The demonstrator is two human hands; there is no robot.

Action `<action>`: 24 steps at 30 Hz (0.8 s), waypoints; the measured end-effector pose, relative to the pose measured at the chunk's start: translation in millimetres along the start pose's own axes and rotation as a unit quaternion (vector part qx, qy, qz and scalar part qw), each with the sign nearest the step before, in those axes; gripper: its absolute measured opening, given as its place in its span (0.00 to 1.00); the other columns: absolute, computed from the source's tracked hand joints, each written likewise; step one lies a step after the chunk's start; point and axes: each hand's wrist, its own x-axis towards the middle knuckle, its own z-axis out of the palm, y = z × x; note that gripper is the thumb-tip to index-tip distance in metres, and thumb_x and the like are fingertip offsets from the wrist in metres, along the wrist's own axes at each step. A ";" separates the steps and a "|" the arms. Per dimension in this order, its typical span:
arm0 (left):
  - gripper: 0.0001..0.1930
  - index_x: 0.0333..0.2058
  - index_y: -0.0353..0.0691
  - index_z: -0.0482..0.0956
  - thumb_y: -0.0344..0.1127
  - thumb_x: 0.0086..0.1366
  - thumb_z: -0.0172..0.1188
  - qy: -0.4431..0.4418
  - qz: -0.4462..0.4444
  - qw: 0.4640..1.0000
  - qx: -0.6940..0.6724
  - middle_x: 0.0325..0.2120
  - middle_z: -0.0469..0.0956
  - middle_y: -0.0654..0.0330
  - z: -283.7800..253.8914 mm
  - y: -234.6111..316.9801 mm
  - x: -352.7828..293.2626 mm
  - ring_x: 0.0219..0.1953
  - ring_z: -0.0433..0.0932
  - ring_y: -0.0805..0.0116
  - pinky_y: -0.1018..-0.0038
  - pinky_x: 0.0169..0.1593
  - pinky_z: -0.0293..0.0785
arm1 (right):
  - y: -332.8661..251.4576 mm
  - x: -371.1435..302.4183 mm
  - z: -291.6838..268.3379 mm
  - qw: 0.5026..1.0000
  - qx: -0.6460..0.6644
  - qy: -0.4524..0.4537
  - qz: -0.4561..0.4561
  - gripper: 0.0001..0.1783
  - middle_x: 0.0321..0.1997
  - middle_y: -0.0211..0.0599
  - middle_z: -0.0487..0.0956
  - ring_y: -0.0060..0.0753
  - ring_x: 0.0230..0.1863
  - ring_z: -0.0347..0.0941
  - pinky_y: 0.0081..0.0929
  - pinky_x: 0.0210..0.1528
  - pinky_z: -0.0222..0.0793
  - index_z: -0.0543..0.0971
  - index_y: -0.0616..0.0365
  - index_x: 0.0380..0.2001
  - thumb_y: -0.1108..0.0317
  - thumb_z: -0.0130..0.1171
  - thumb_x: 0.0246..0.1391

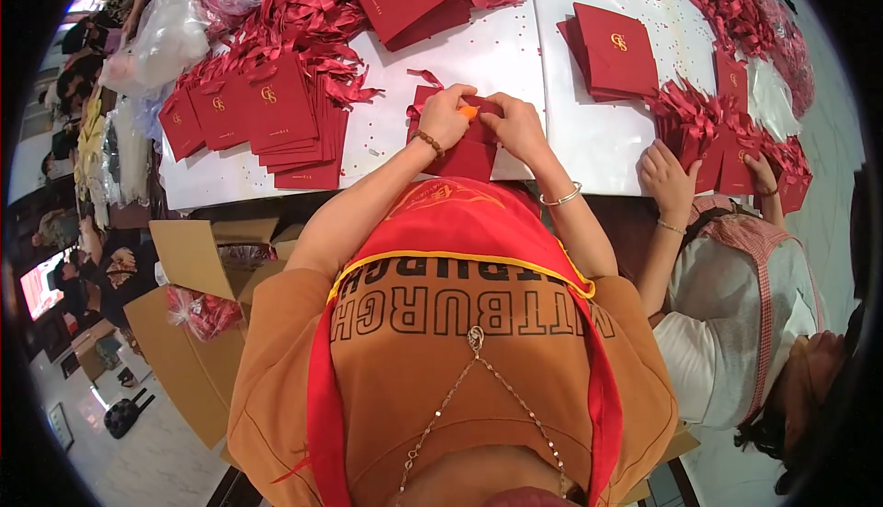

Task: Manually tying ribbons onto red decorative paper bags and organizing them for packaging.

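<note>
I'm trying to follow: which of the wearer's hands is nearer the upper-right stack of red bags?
Right. The right hand sits lower-left of the stack; the left hand is farther left.

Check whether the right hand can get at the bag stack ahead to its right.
Likely yes: mostly bare table separates the right hand from the bag stack, though that hand is at another bag.

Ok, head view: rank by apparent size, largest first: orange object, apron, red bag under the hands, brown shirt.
1. Brown shirt
2. Red apron
3. Red bag
4. Orange object, partly covered by fingers
</note>
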 end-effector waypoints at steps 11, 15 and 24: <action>0.06 0.31 0.35 0.73 0.25 0.51 0.52 0.079 0.049 0.994 0.049 0.22 0.77 0.52 10.2 17.2 -15.4 0.26 0.77 0.59 0.70 0.30 0.70 | -8.6 -6.4 2.9 0.994 -0.093 0.054 -0.037 0.10 0.24 0.53 0.75 0.55 0.30 0.72 0.42 0.33 0.67 0.73 0.64 0.29 0.70 0.58 0.42; 0.05 0.30 0.35 0.72 0.25 0.52 0.52 0.094 0.189 0.970 0.119 0.22 0.76 0.50 7.8 17.6 -18.8 0.27 0.76 0.55 0.66 0.30 0.70 | -17.2 -12.2 2.6 0.989 -0.121 0.067 -0.052 0.10 0.24 0.53 0.75 0.55 0.30 0.72 0.42 0.33 0.67 0.73 0.65 0.29 0.71 0.57 0.43; 0.10 0.34 0.34 0.74 0.24 0.51 0.53 0.013 0.028 0.998 0.060 0.18 0.75 0.57 -5.9 16.3 -5.3 0.24 0.76 0.69 0.75 0.29 0.71 | -9.2 -12.6 4.9 0.988 -0.089 0.070 -0.106 0.10 0.26 0.52 0.76 0.54 0.30 0.73 0.42 0.33 0.68 0.74 0.64 0.32 0.72 0.55 0.44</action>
